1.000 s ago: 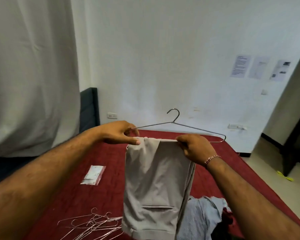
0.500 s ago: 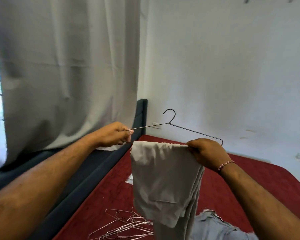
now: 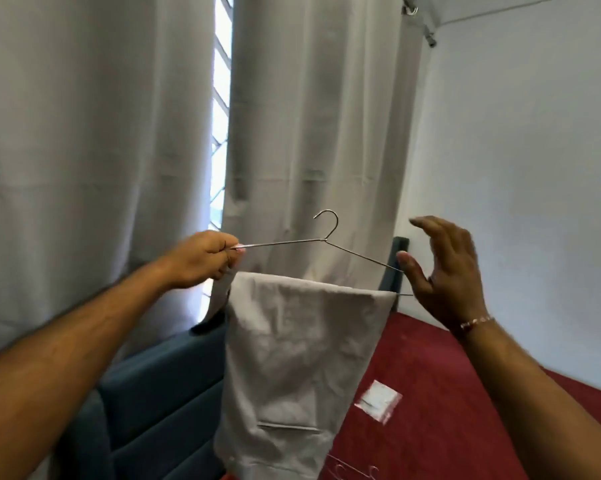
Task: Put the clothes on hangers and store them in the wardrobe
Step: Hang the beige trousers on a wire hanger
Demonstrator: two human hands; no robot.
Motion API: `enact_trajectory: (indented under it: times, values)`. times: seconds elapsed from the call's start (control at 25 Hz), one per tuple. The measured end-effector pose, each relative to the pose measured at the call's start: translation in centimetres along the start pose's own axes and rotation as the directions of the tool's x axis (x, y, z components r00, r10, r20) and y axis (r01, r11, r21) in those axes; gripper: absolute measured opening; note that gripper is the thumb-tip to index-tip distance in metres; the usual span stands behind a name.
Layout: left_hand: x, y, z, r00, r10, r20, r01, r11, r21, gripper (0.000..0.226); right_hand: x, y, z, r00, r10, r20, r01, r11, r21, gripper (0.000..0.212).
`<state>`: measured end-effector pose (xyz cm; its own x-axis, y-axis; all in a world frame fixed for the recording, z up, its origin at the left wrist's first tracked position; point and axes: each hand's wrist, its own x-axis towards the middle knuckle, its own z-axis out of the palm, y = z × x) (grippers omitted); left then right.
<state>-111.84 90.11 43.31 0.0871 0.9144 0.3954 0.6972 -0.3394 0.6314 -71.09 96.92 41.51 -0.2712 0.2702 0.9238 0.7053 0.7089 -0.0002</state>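
Grey trousers (image 3: 302, 368) hang folded over the bottom bar of a wire hanger (image 3: 321, 241), held in the air above the red bed (image 3: 441, 403). Left hand (image 3: 202, 259) pinches the hanger's left corner; right hand (image 3: 444, 268), fingers spread and holding nothing, is beside its right corner. Judgement: cloth soft, light, liable to slide on thin wire; carry by the hook, kept level.

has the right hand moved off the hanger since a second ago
Yes. The right hand has let go of the hanger bar, opened and lifted beside its right end; the left hand still grips the left end.
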Motion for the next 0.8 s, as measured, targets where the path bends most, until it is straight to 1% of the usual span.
enact_trajectory:
  times: [0.04,0.08,0.12,0.16,0.2,0.28,0.36,0.4,0.48,0.56,0.68,0.76,0.8]
  values:
    - [-1.0,0.3,-2.5,1.000,0.013,-0.027,-0.011,0.999,0.047,0.035,1.7,-0.5,1.4,0.989,0.043,0.140,-0.062,0.989,0.136,0.035]
    - [-2.1,0.9,-4.9,0.999,0.010,-0.053,-0.006,0.996,0.089,0.034,3.1,-1.3,3.0,0.958,0.026,0.287,-0.106,0.958,0.267,0.026]
    - [-3.2,1.3,-7.2,0.996,-0.010,-0.090,0.021,0.992,0.125,0.034,4.2,-2.4,4.5,0.921,-0.014,0.390,-0.150,0.911,0.385,0.020]
    - [-4.6,1.8,-9.3,0.991,-0.036,-0.129,0.055,0.987,0.149,0.036,5.4,-3.9,6.0,0.900,-0.055,0.433,-0.182,0.854,0.487,0.021]
    - [-6.1,2.1,-11.5,0.982,-0.077,-0.173,0.103,0.983,0.150,0.039,6.7,-5.9,7.3,0.901,-0.095,0.422,-0.190,0.789,0.584,0.023]
    - [-10.4,2.9,-15.9,0.944,-0.181,-0.276,0.216,0.971,0.101,0.038,9.4,-10.8,9.4,0.943,-0.172,0.284,-0.101,0.666,0.739,0.022]
    - [-15.5,4.3,-20.3,0.892,-0.263,-0.369,0.312,0.947,0.081,0.035,12.3,-16.3,11.0,0.973,-0.204,0.107,0.035,0.590,0.806,0.014]
    - [-18.5,5.4,-22.6,0.868,-0.290,-0.403,0.353,0.931,0.089,0.034,13.9,-19.5,11.8,0.976,-0.216,0.027,0.104,0.570,0.815,0.013]
    - [-23.4,7.5,-26.3,0.828,-0.332,-0.452,0.416,0.904,0.097,0.035,16.6,-24.6,12.8,0.958,-0.248,-0.143,0.263,0.562,0.785,0.014]
    - [-29.6,10.4,-29.7,0.759,-0.362,-0.540,0.497,0.859,0.122,0.035,19.3,-31.4,13.3,0.912,-0.289,-0.290,0.402,0.498,0.768,0.013]
    - [-39.7,15.5,-35.2,0.595,-0.349,-0.724,0.646,0.744,0.172,0.032,22.5,-44.1,12.9,0.864,-0.268,-0.427,0.498,0.320,0.806,0.015]
    - [-45.6,19.1,-38.9,0.489,-0.304,-0.818,0.751,0.623,0.217,0.025,23.8,-52.4,11.7,0.860,-0.203,-0.469,0.507,0.229,0.831,0.016]
    - [-48.2,20.8,-40.5,0.445,-0.266,-0.855,0.797,0.552,0.243,0.017,24.2,-55.9,11.0,0.868,-0.176,-0.465,0.493,0.185,0.850,0.016]
